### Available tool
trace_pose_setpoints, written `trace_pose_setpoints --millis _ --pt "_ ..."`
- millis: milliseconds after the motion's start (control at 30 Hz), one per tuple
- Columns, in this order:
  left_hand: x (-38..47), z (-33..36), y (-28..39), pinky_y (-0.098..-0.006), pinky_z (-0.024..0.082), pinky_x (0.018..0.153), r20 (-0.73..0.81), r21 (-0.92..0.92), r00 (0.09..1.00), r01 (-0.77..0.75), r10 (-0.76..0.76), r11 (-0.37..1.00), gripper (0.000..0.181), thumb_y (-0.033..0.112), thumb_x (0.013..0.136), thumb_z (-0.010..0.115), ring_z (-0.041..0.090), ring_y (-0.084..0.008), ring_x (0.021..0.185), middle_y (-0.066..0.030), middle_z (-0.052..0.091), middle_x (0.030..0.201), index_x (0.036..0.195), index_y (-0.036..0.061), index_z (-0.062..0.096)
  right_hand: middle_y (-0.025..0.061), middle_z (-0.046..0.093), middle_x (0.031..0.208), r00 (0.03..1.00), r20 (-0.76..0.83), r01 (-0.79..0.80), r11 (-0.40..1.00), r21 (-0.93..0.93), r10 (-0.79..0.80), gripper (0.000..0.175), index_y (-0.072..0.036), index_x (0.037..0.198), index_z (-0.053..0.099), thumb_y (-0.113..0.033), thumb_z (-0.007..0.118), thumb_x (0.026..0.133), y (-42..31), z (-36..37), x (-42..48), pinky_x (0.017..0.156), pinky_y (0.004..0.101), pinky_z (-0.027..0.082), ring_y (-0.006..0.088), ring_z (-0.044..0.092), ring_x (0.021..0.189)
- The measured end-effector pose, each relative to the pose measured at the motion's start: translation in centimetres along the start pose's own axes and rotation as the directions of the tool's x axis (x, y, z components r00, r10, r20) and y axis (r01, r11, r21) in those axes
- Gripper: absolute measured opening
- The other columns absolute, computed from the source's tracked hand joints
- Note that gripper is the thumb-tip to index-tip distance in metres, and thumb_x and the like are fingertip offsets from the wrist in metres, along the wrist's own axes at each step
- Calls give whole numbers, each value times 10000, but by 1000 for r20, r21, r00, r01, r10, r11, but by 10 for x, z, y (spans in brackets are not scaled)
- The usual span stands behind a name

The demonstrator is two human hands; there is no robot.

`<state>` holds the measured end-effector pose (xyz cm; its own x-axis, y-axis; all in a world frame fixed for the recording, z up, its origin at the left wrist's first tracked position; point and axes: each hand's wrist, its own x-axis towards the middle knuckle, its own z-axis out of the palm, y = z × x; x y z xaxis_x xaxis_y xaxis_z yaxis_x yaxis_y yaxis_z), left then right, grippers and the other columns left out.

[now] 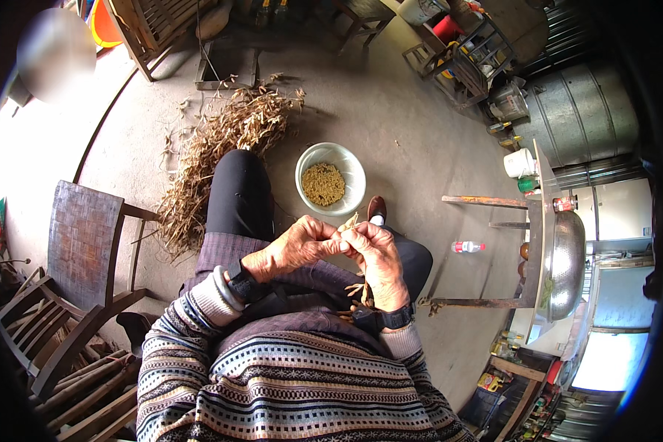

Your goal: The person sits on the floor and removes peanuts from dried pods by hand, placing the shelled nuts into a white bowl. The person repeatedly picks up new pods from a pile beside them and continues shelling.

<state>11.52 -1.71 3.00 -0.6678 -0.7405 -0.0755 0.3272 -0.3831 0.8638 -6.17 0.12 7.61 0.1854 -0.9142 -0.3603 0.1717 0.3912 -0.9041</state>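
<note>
Just above my lap, my left hand point(304, 246) and my right hand point(377, 257) meet, fingertips pinched together around a dried bean pod point(349, 222). The stalk with more dry pods point(359, 288) hangs below my right palm, by the wrist. Which fingers bear on the pod is partly hidden. Beyond my hands, on the floor, a whitish plastic basin point(357, 171) holds yellow beans point(323, 184). A heap of dried bean plants point(237, 127) lies to the left of the basin, beside my left knee.
A wooden chair point(83, 243) stands at the left above stacked poles point(96, 387). To the right, a plastic bottle point(468, 247) lies on the floor beside a table bearing a metal basin point(568, 265). Small chairs point(464, 72) and a large metal drum point(583, 116) are at upper right.
</note>
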Motion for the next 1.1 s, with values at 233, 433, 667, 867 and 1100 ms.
trace_pose_setpoints --millis 233,433,667,867,1100 --pt "5 4 -4 -249 489 703 -47 122 988 -141 148 982 271 216 934 615 573 -60 759 -34 688 800 932 -47 681 -14 602 728 998 -65 5 997 -79 -11 205 -34 876 652 -229 613 928 0 0 -1 564 156 384 27 487 603" --pt "2 5 -2 -231 463 607 -51 66 997 -62 65 996 314 276 949 590 536 -50 655 -14 648 720 917 -19 695 -28 579 701 996 -81 -35 996 -81 29 241 -39 884 656 -263 590 942 0 -1 -2 524 143 347 13 465 593" --pt "3 6 -2 -194 259 433 -40 -134 997 61 -66 989 396 385 964 541 343 -18 494 60 458 599 859 34 692 -40 563 675 994 -74 62 985 -163 -75 183 -31 877 655 -197 605 936 4 -4 -1 491 153 341 11 445 548" --pt "6 8 -4 -192 291 447 -77 -40 996 48 -51 998 414 388 982 503 375 -21 516 54 467 612 866 29 674 -37 572 668 949 -46 260 857 -444 -311 164 -20 863 643 -167 615 930 12 -9 4 460 163 309 7 422 514" --pt "8 16 -6 -191 306 458 -143 94 988 -37 51 995 333 296 973 481 384 -29 529 45 477 631 831 19 599 -37 573 664 930 -74 297 856 -424 -360 163 -17 850 638 -161 621 925 19 -5 5 459 162 312 8 445 520"
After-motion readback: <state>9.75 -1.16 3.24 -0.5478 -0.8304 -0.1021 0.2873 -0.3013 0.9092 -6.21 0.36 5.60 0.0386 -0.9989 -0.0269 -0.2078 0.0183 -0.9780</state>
